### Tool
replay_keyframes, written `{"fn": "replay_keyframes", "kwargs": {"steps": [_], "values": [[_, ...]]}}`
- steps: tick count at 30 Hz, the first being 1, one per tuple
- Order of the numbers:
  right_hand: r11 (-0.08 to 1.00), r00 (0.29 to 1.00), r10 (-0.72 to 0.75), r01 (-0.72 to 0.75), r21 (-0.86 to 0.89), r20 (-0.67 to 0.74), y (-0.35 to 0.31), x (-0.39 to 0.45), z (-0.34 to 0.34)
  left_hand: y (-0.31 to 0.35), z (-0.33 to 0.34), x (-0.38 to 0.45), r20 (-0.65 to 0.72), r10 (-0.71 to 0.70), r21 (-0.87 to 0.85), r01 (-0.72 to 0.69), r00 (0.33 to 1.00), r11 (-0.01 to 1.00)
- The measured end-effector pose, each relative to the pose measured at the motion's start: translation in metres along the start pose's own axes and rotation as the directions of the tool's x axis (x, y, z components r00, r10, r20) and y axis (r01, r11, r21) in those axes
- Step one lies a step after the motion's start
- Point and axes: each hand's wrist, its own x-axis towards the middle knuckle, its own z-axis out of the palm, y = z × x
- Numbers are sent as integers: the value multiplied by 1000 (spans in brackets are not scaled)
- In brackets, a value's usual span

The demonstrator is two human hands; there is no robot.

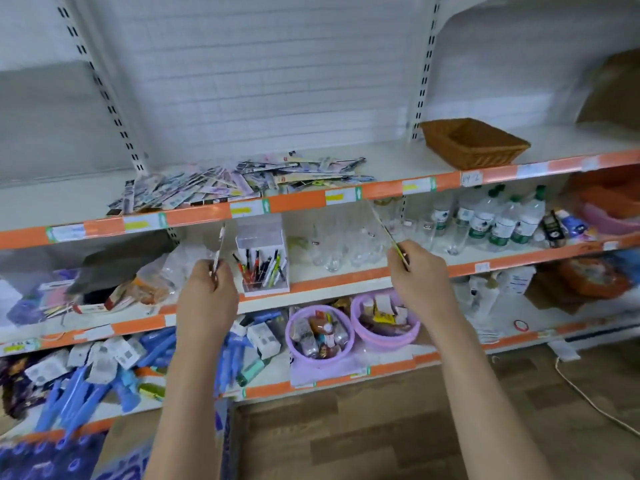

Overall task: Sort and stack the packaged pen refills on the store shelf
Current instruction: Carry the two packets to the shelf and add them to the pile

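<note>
A loose heap of packaged pen refills (pixel 242 183) lies on the upper shelf (pixel 398 161), spread from left of centre to the middle. My left hand (pixel 207 289) is closed on one thin refill pack (pixel 220 242), held edge-on and upright in front of the second shelf. My right hand (pixel 415 271) grips another narrow refill pack (pixel 386 230) that slants up to the left. Both hands hover below the heap, apart from it.
A brown wicker basket (pixel 472 142) stands on the upper shelf to the right. On the second shelf sit a clear pen box (pixel 263 261), glassware (pixel 343 244) and water bottles (pixel 502 220). Two purple tubs (pixel 320 332) and blue items (pixel 86 386) fill the lower shelf.
</note>
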Motion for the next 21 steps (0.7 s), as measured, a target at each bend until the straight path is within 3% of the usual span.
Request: {"fn": "replay_keyframes", "kwargs": {"steps": [3,10,15,21], "values": [[998,998,55,-55,-19,-20,17,26,3,7,27,35,5,27,-21,-27,1000,999],[982,983,181,-179,-63,20,75,90,6,37,122,75,158,42,-1,-42,987,999],[979,980,195,-192,-62,48,131,157,-10,73,200,96,123,70,-42,-65,990,997],[989,992,113,-107,-105,52,182,239,-51,149,285,114,72,114,-115,-106,991,988]]}}
